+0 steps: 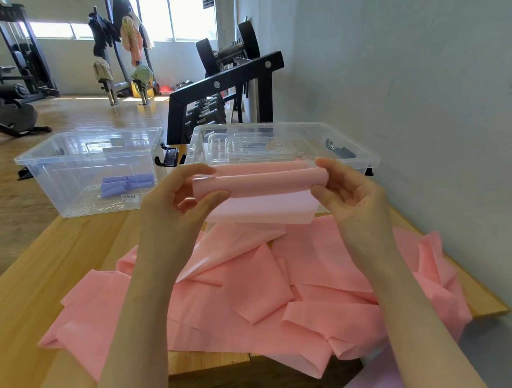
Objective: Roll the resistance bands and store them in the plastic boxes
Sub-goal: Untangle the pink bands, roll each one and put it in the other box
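Above the wooden table (37, 273) I hold a partly rolled pink resistance band (261, 182). My left hand (179, 197) pinches the roll's left end and my right hand (345, 191) grips its right end. The band's loose length hangs down into a crumpled pink heap (245, 298) on the table. Two clear plastic boxes stand at the far edge. The left box (41, 169) contains rolled purple bands (127, 183). The right box (280, 130) holds clear lids, just behind my hands.
A purple band's edge (379, 381) shows at the bottom right. A grey wall (426, 98) runs close along the table's right side. A black dumbbell rack (223, 88) stands behind the boxes, with gym machines on the wooden floor further back.
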